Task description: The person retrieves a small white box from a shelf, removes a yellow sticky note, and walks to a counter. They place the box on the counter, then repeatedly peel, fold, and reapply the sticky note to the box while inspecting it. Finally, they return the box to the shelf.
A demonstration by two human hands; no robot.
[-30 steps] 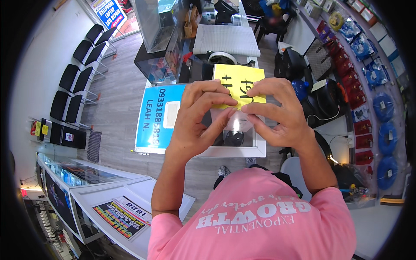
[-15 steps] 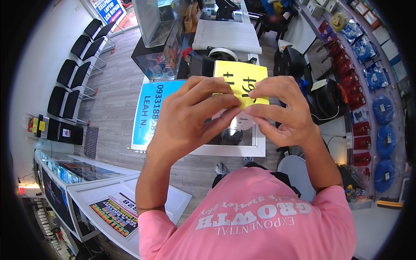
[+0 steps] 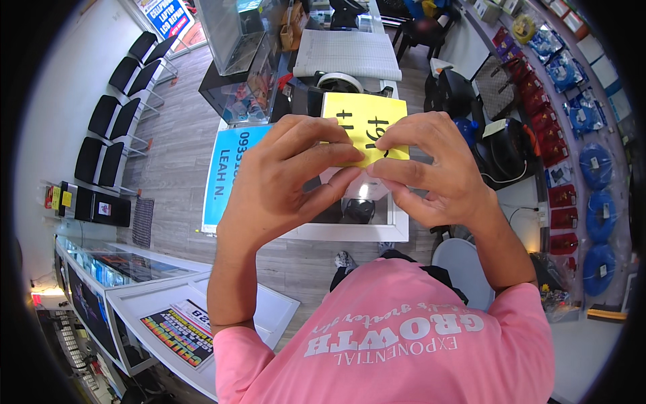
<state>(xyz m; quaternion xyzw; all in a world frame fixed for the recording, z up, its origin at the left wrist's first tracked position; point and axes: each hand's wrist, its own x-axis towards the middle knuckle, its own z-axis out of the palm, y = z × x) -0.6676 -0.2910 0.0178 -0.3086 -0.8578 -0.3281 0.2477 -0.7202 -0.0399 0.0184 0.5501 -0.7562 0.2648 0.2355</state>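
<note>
- At 5 o'clock, nearest the camera, the pink shirt [image 3: 397, 303] carries pale lettering, upside down in this view.
- The hands are both grasping, thumb against fingers: the left hand [image 3: 296, 161] just left of centre, the right hand [image 3: 424, 172] at 2 o'clock, their fingertips nearly meeting.
- Between them, toward 1 o'clock, the yellow paper [image 3: 363, 114] is held above the worktop [image 3: 316, 234] by its near edge, where a pale flap [image 3: 367, 187] hangs below; whether both are pinched as one layer, I cannot tell.
- To work this well, I would keep both pinches level and light, line the edges up before pressing, and run the thumbs outward from the middle so that the crease stays straight.
- The paper bears thick black handwritten strokes, partly covered by fingers.
- Between 9 and 10 o'clock, a blue sign [image 3: 219, 176] lies on the worktop with large dark characters, some hidden behind the left hand.
- Between 7 and 8, a poster [image 3: 178, 340] shows multicoloured block letters.
- At 12, farther along, lies a ruled pad [image 3: 346, 54]; any entries are too small to read.
- At 3, bagged blue coils [image 3: 601, 232] wear small white labels.
- Farthest, at 11, a blue signboard [image 3: 163, 17] has bold white capitals.
</note>
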